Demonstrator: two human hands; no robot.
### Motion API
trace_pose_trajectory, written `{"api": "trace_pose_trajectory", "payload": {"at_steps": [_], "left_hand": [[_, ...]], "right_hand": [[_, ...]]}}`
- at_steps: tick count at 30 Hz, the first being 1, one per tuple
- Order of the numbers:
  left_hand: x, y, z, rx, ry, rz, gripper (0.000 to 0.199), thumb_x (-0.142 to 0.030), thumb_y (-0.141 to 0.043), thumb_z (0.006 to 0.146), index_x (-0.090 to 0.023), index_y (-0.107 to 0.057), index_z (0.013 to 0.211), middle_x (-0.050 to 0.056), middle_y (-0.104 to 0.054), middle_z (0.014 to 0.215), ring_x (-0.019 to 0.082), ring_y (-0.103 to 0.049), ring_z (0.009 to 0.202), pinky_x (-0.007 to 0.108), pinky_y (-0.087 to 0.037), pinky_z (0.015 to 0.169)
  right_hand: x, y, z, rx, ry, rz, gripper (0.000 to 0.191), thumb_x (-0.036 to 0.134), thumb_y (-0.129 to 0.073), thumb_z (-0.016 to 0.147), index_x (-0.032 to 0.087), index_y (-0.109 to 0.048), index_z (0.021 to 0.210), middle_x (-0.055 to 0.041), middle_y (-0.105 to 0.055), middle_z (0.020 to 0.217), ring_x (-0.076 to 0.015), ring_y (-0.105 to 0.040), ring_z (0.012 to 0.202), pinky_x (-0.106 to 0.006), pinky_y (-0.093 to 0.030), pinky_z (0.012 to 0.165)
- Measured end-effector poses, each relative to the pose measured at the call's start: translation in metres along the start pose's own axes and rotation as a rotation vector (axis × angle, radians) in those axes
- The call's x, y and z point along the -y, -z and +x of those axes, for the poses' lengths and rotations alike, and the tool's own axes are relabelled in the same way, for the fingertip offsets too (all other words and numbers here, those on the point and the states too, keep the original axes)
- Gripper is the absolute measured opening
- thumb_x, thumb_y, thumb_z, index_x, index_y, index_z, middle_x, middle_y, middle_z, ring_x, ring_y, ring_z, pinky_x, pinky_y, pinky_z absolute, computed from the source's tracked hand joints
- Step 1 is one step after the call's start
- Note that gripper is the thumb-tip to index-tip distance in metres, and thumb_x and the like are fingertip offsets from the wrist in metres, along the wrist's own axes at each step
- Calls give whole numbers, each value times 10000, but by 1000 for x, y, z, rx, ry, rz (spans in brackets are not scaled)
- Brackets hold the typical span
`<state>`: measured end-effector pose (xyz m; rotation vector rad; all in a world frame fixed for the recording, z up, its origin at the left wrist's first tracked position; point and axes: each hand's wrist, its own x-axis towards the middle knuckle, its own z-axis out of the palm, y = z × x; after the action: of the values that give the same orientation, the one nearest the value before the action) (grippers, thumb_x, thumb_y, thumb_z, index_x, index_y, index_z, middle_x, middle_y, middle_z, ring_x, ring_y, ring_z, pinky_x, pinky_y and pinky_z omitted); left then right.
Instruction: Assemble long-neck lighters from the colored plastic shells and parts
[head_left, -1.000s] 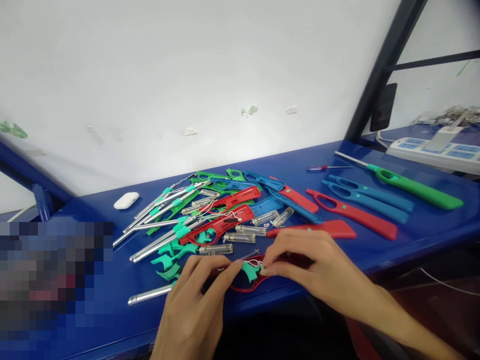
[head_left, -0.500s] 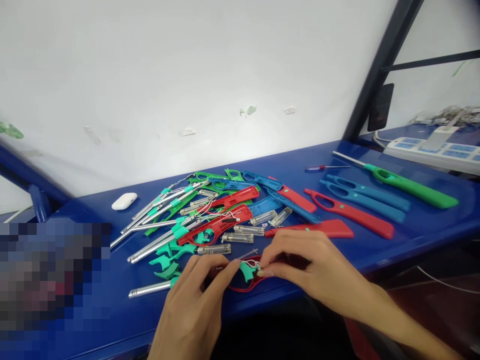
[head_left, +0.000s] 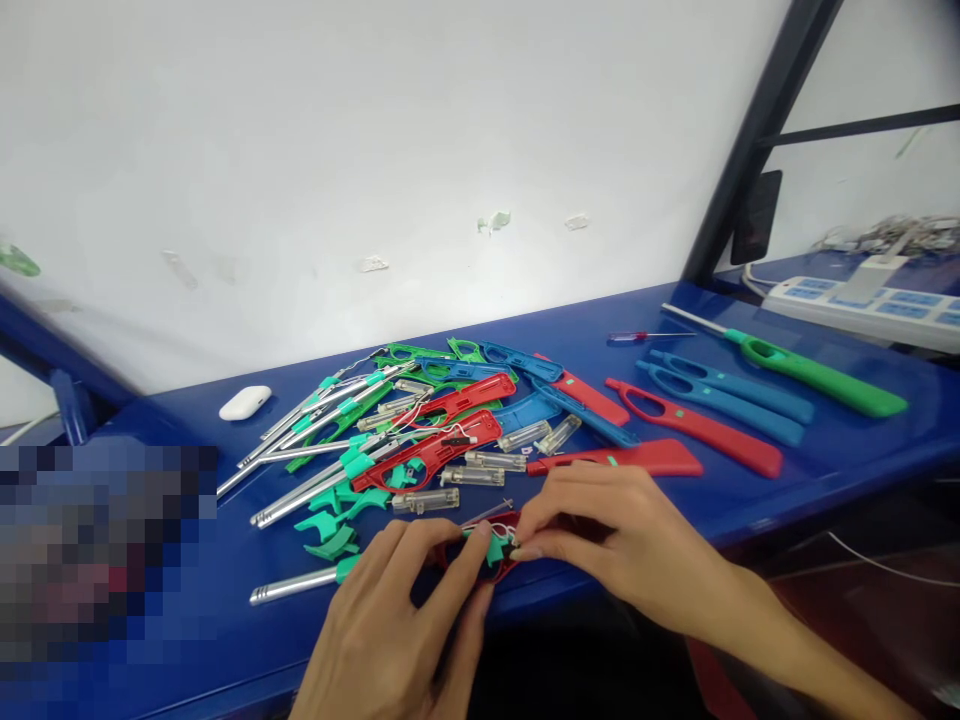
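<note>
Your left hand [head_left: 397, 615] has edged over the green piece [head_left: 496, 548], clamping the red shell [head_left: 508, 573] lengthwise toward your right hand [head_left: 619, 520], pinched on a small part [head_left: 514, 547].

bright wall [head_left: 337, 140], dim under the table [head_left: 244, 645], lower-left pixelated.

No lettering, label, brand, number or sign can be read here.

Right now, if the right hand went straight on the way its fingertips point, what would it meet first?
The right hand would probably meet the turquoise piece right in front of it, though depth there is unclear.
</note>
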<state>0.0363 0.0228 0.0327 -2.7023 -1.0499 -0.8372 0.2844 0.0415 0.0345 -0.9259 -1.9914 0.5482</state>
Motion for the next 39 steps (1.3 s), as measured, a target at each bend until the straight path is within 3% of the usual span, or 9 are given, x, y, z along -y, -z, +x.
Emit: {"api": "trace_pose_trajectory", "payload": {"at_steps": [7,12,16,24,27,32,35,39], "left_hand": [[2,-3,-1,-3,-33,23,402,-140,-582,1024,-184,-605,1423,136,-634,1212,260,-659,1062,413,-653,847],[0,1,1,-25,-55,74,343,-154,-510,1054,-173,-652,1366,105,-706,1114,226,-697,963,369,-657,810],[0,-1,-2,-87,-68,129,331,-141,-512,1056,-186,-660,1348,83,-739,1157,238,-699,1039,394,-625,920],[-1,-2,1,-91,-62,4,387,-19,-541,988,-136,-656,1338,116,-670,1180,228,-612,1082,339,-607,908],[-2,0,2,-71,-40,-29,398,2,-554,976,-124,-645,1342,130,-630,1216,236,-571,1111,349,-599,916],[-2,5,1,-73,-11,-80,418,3,-544,975,-180,-644,1338,108,-601,1282,238,-544,1184,366,-575,967],[7,15,-4,-117,34,-19,411,-21,-537,994,-234,-652,1327,84,-608,1321,226,-577,1202,359,-563,971],[27,29,-12,-172,109,66,320,-138,-580,1019,-285,-684,1284,39,-672,1228,215,-635,1113,346,-559,933]], "right_hand": [[3,1,-2,2,-18,-27,72,218,-777,983,280,-741,990,115,-799,939,-76,-708,852,-161,-471,849],[8,2,-3,-21,-45,-19,65,238,-719,1026,290,-730,1062,104,-791,967,-75,-707,836,-166,-487,827],[6,1,-3,-11,-15,-32,59,226,-717,1024,271,-729,1061,76,-783,969,-94,-702,853,-183,-498,826],[3,1,0,28,-49,0,40,235,-700,1036,260,-731,1031,65,-755,926,-91,-664,784,-183,-510,797],[6,2,0,70,-60,-14,86,303,-715,1029,265,-731,1105,30,-733,1038,-106,-682,874,-199,-520,835],[8,2,-5,143,60,-184,241,359,-713,1027,361,-717,1268,-2,-678,1288,-167,-677,1107,-287,-511,986],[5,1,-8,165,65,-242,266,385,-702,1030,385,-716,1296,-13,-660,1344,-196,-669,1161,-332,-515,1010],[3,0,-8,182,49,-231,274,415,-669,1047,392,-735,1312,-26,-673,1346,-214,-678,1188,-350,-518,1014]]}}
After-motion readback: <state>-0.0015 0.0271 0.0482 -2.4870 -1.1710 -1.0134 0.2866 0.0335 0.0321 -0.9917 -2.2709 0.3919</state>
